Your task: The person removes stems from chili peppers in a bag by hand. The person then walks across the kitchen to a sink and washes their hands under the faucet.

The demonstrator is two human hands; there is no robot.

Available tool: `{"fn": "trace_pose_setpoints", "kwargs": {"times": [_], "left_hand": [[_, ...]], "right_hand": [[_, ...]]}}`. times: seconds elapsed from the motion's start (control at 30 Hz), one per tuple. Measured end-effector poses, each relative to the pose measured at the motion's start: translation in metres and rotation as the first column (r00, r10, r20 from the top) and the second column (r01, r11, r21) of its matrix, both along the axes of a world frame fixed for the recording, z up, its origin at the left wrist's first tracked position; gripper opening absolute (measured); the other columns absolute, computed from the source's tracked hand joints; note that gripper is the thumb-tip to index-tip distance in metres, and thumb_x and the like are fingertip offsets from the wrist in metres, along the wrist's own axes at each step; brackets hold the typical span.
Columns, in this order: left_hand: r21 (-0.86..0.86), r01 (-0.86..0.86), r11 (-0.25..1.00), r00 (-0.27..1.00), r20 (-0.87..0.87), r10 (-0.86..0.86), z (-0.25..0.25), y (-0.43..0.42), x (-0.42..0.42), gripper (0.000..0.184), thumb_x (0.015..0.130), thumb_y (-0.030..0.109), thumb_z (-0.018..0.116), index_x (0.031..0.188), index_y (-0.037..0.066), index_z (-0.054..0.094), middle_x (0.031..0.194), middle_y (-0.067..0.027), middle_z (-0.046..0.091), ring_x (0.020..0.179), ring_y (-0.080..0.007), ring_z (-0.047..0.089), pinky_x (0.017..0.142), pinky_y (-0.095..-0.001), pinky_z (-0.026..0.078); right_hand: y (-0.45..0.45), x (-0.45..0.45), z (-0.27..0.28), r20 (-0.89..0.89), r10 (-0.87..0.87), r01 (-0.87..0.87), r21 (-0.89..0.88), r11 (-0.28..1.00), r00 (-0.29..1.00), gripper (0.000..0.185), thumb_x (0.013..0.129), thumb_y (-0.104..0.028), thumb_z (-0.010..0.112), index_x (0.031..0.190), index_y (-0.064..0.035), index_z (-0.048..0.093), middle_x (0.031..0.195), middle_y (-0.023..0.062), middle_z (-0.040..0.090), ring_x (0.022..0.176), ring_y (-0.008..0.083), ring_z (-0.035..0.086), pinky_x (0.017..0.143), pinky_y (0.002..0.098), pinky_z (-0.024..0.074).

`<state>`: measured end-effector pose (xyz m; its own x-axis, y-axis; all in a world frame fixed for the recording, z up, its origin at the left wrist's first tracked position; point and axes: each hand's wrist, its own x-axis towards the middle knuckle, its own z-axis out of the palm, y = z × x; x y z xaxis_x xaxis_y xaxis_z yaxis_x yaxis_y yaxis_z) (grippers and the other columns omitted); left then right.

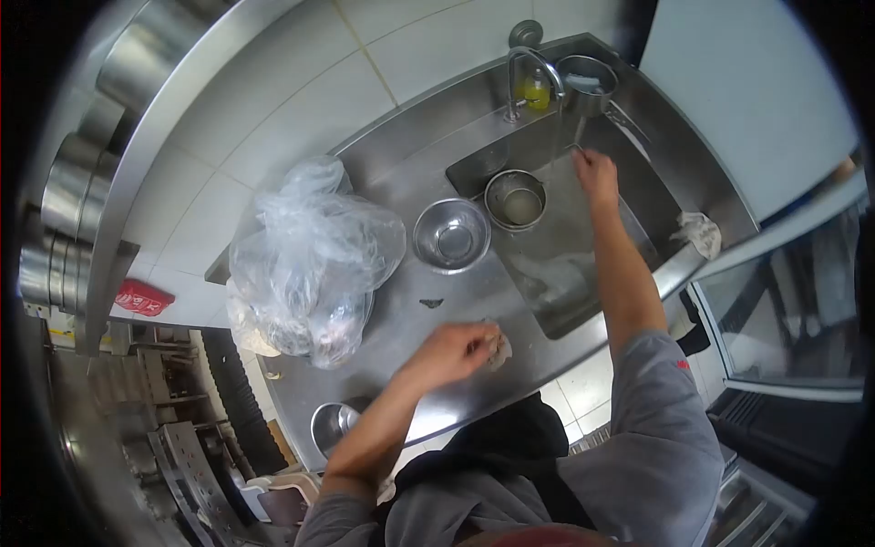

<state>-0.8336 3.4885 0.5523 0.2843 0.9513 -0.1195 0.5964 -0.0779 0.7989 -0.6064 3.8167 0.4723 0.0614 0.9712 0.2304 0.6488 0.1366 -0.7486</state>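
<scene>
My left hand [458, 352] is over the front of the steel counter, its fingers closed on a crumpled, pale, stained rag [501, 351]. My right hand [597, 175] reaches over the sink [570, 314], closed around a thin metal utensil [577, 137] whose kind I cannot make out. Beside that utensil, water runs from the curved faucet [533, 53]. A steel pot [492, 205] with cloudy liquid stands in the sink, left of my right hand. On the counter next to the sink sits a shiny steel bowl [436, 239].
A large clear plastic bag [314, 246] fills the counter's left side. A steel container [602, 100] and a yellow soap bottle [538, 91] stand behind the sink. Another white rag [699, 233] hangs on its right rim. A metal bowl [333, 427] is at the counter's front left.
</scene>
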Motion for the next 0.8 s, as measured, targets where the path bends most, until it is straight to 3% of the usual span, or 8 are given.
{"fn": "trace_pose_setpoints", "kwargs": {"times": [0.13, 0.27, 0.37, 0.43, 0.53, 0.6, 0.63, 0.8], "left_hand": [[-0.026, -0.181, 0.983, 0.980, -0.082, 0.179, 0.013, 0.127, 0.010, 0.031, 0.086, 0.022, 0.063, 0.112, 0.007, 0.065, 0.083, -0.0129, 0.068, 0.072, -0.0203, 0.065, 0.070, -0.0326, 0.051], [0.230, -0.260, 0.938, 0.960, -0.042, 0.277, -0.040, 0.253, 0.015, 0.030, 0.086, 0.023, 0.062, 0.111, 0.007, 0.067, 0.090, -0.0102, 0.070, 0.071, -0.0180, 0.064, 0.067, -0.0309, 0.052], [0.007, -0.382, 0.924, 0.923, 0.062, 0.380, -0.051, 0.344, 0.047, 0.028, 0.087, 0.024, 0.063, 0.110, 0.008, 0.067, 0.089, -0.0060, 0.069, 0.070, -0.0142, 0.063, 0.061, -0.0280, 0.049], [-0.350, -0.446, 0.824, 0.770, 0.318, 0.553, -0.053, 0.387, 0.070, 0.027, 0.088, 0.027, 0.063, 0.108, 0.009, 0.067, 0.086, -0.0011, 0.066, 0.070, -0.0099, 0.061, 0.056, -0.0245, 0.044], [-0.406, -0.403, 0.821, 0.675, 0.474, 0.566, -0.065, 0.427, 0.087, 0.028, 0.089, 0.030, 0.061, 0.106, 0.008, 0.066, 0.086, 0.0009, 0.063, 0.070, -0.0090, 0.060, 0.053, -0.0233, 0.041], [-0.397, -0.335, 0.854, 0.713, 0.486, 0.505, -0.080, 0.440, 0.086, 0.028, 0.089, 0.031, 0.061, 0.104, 0.008, 0.066, 0.087, 0.0001, 0.063, 0.071, -0.0091, 0.060, 0.053, -0.0234, 0.041], [-0.381, -0.279, 0.881, 0.750, 0.487, 0.448, -0.086, 0.447, 0.083, 0.028, 0.089, 0.032, 0.061, 0.102, 0.008, 0.066, 0.088, -0.0006, 0.064, 0.072, -0.0091, 0.060, 0.054, -0.0235, 0.041], [-0.494, -0.458, 0.739, 0.690, 0.326, 0.646, -0.132, 0.491, 0.069, 0.030, 0.089, 0.023, 0.058, 0.113, 0.005, 0.059, 0.092, -0.0077, 0.065, 0.077, -0.0190, 0.064, 0.065, -0.0332, 0.049]], "right_hand": [[0.088, -0.037, 0.000, -0.085, -0.034, 0.044, 0.119, 0.992, 0.996, 0.033, 0.084, -0.035, 0.063, 0.096, -0.0053, 0.069, 0.075, 0.0174, 0.064, 0.074, 0.0364, 0.062, 0.067, 0.0396, 0.0471], [0.104, -0.037, 0.009, -0.128, -0.012, 0.009, -0.018, 1.000, 0.992, 0.032, 0.084, -0.035, 0.062, 0.095, -0.0054, 0.069, 0.086, 0.0205, 0.066, 0.083, 0.0391, 0.062, 0.074, 0.0427, 0.0481], [0.079, -0.012, 0.009, -0.203, 0.050, -0.055, -0.017, 0.998, 0.978, 0.030, 0.085, -0.031, 0.062, 0.101, -0.0052, 0.069, 0.084, 0.0221, 0.065, 0.079, 0.0353, 0.065, 0.072, 0.0401, 0.0485], [0.050, 0.013, 0.000, -0.251, 0.057, -0.075, -0.063, 0.995, 0.966, 0.029, 0.086, -0.027, 0.062, 0.105, -0.0054, 0.068, 0.079, 0.0220, 0.065, 0.074, 0.0295, 0.067, 0.068, 0.0376, 0.0485], [-0.003, 0.062, -0.039, -0.285, 0.005, -0.073, -0.227, 0.971, 0.959, 0.031, 0.085, -0.024, 0.063, 0.109, -0.0047, 0.067, 0.072, 0.0170, 0.065, 0.063, 0.0210, 0.063, 0.062, 0.0332, 0.0481], [-0.043, 0.100, -0.050, -0.126, 0.009, -0.055, -0.369, 0.928, 0.992, 0.029, 0.086, -0.021, 0.063, 0.108, -0.0028, 0.066, 0.072, 0.0133, 0.065, 0.059, 0.0174, 0.060, 0.059, 0.0304, 0.0477], [-0.061, 0.115, -0.052, -0.190, -0.037, -0.045, -0.409, 0.912, 0.981, 0.027, 0.087, -0.020, 0.062, 0.107, -0.0025, 0.066, 0.070, 0.0117, 0.064, 0.058, 0.0154, 0.058, 0.057, 0.0292, 0.0470], [-0.143, 0.152, -0.069, -0.328, -0.161, -0.047, -0.543, 0.838, 0.931, 0.022, 0.090, -0.016, 0.060, 0.105, -0.0012, 0.067, 0.069, 0.0074, 0.064, 0.056, 0.0103, 0.055, 0.051, 0.0261, 0.0446]]}}
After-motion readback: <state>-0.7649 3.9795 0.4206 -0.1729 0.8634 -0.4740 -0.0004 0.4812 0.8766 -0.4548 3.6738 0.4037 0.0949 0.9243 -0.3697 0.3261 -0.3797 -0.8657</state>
